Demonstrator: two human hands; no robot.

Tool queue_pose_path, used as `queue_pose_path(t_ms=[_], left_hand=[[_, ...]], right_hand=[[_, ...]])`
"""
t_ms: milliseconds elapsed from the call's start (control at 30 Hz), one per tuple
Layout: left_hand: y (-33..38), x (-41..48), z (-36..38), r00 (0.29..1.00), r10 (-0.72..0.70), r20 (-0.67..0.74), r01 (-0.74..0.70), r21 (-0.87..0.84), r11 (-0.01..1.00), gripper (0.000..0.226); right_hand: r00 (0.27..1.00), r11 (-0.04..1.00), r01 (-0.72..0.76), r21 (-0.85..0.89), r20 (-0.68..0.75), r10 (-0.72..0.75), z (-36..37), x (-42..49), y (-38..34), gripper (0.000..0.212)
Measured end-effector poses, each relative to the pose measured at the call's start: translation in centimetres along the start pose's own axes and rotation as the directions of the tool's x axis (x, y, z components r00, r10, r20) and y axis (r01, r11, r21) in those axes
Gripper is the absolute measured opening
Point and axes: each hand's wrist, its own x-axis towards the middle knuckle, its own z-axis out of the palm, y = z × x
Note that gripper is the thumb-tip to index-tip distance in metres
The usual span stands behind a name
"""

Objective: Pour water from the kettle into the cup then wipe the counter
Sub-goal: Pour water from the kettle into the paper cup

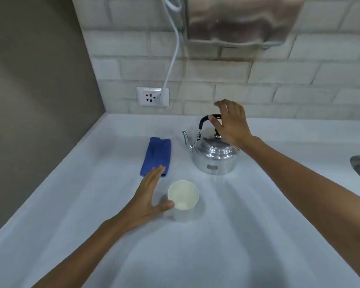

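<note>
Steel kettle [213,154] upright on the white counter [258,215], its black handle [208,119] under the spread fingers of the right hand [231,123]. Left hand [150,196], open, thumb touching the cup [183,196]; folded blue cloth [156,155] beyond its fingertips. Step: reaching to grasp; next, close, lift, tilt.

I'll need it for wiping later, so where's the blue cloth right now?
In the head view, the blue cloth lies folded on the white counter, left of the kettle and behind the cup.
</note>
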Motion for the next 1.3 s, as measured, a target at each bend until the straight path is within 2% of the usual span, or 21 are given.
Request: queue_pose_path(t_ms=[200, 367, 467, 667, 767, 1033, 1300], left_hand=[[-0.7, -0.5, 2.2, 0.987, -0.109, 0.115, 0.119, -0.084, 0.989, 0.107], [-0.1, 0.9, 3.9, 0.981, -0.124, 0.150, 0.151, -0.189, 0.970, 0.102], [0.3, 1.7, 4.2, 0.980, -0.158, 0.122, 0.179, -0.187, 0.966, 0.089], [0.2, 2.5, 4.5, 0.978, -0.209, -0.010, 0.199, -0.259, 0.945, 0.077], [0.2, 2.6, 4.7, 0.970, -0.236, -0.063, 0.206, -0.310, 0.928, 0.081], [0.3, 2.3, 5.3, 0.968, -0.235, -0.087, 0.196, -0.320, 0.927, 0.086], [0.4, 2.3, 5.8, 0.965, -0.238, -0.111, 0.192, -0.321, 0.927, 0.087]], right_hand=[[0.983, 0.987, -0.154, 0.047, 0.104, 0.149, 1.2, 1.3, 0.8, 0.051], [0.947, 0.949, -0.306, 0.073, 0.123, 0.296, 1.2, 2.8, 0.9, 0.061], [0.936, 0.935, -0.343, 0.089, 0.115, 0.333, 1.3, 3.4, 0.8, 0.072], [0.922, 0.921, -0.375, 0.101, 0.142, 0.360, 0.7, 3.5, 0.4, 0.065], [0.914, 0.915, -0.388, 0.111, 0.176, 0.366, 0.4, 3.5, 0.4, 0.066], [0.934, 0.926, -0.352, 0.138, 0.117, 0.337, -1.9, 1.7, 1.2, 0.064], [0.990, 0.989, -0.144, 0.023, 0.005, 0.144, -6.2, -0.2, 0.2, 0.056]])
